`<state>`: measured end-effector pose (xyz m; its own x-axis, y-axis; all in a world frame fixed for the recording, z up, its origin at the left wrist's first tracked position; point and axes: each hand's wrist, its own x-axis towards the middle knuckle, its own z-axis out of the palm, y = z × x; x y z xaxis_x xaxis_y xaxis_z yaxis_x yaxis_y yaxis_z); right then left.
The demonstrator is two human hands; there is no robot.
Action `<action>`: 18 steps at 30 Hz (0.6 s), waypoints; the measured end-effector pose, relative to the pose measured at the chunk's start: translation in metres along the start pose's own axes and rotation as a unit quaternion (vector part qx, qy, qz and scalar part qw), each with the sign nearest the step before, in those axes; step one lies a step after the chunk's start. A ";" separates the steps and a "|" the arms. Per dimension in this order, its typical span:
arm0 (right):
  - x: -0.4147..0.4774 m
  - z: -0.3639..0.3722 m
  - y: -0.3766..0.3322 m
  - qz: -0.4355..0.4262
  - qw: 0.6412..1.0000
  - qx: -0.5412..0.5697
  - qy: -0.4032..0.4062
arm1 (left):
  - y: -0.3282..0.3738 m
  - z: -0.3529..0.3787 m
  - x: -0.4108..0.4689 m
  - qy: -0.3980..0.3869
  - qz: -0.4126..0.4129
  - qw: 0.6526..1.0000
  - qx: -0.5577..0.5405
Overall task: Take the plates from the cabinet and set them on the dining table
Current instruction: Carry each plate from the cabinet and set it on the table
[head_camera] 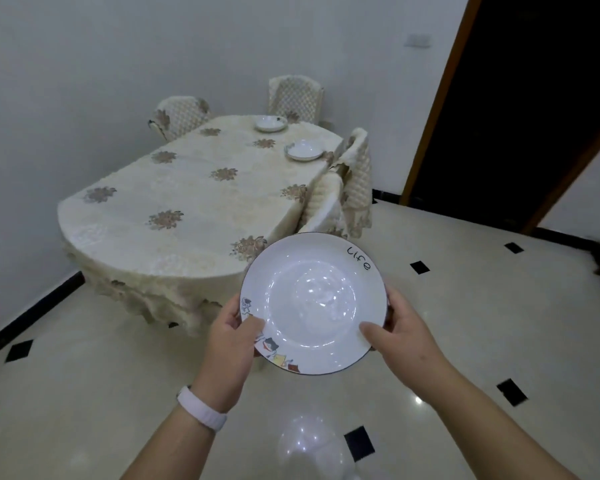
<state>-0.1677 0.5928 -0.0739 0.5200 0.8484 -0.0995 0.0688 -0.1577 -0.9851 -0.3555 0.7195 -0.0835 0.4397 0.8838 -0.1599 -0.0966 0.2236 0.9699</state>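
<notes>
The white round ceramic plate with a thin dark rim (312, 299) is in the lower middle of the view, carried in both hands. It is level and face up, above the floor, close to the near end of the table and not resting on it. Its rim carries a cartoon print on the near left and the word "Life" on the far right.

At the far left we see a black skirting strip (32, 313) along the foot of the white wall. Next comes the oval dining table under a cream cloth with brown flower motifs (187, 195). A quilted cream chair (179, 116) stands at its far left corner.

Our left hand (234, 337) grips the plate's left rim, thumb on the upper face and fingers underneath. A white wristband (201, 408) sits on that wrist.

A first white plate (271, 123) lies at the table's far end, in front of a second quilted chair (295, 95). A second white plate (303, 150) lies near the right edge, beside two more quilted chairs (355, 161).

Our right hand (400, 336) grips the right rim in the same way, thumb on top and fingers curled below.

The glossy cream tiled floor with black diamond insets (465, 323) extends to the right. A dark doorway with a brown wooden frame (534, 98) occupies the upper right.
</notes>
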 end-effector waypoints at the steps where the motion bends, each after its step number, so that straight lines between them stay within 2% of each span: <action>1: 0.009 -0.005 0.002 0.003 1.000 0.005 0.009 | 0.000 0.007 0.011 -0.006 -0.002 1.000 0.002; 7: 0.081 -0.036 0.019 0.019 0.999 0.025 0.027 | -0.005 0.047 0.082 -0.014 -0.019 0.999 0.033; 13: 0.187 -0.082 0.026 0.008 1.000 0.019 -0.013 | -0.008 0.101 0.171 0.042 -0.020 0.998 0.053; 18: 0.268 -0.139 0.020 0.003 0.998 0.006 -0.058 | -0.001 0.161 0.239 0.049 -0.027 0.996 0.067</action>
<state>0.0916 0.7469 -0.1005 0.4182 0.9002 -0.1210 0.0552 -0.1582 -0.9859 -0.1066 0.8642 -0.0930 0.3518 0.9091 -0.2229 0.0476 0.2205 0.9742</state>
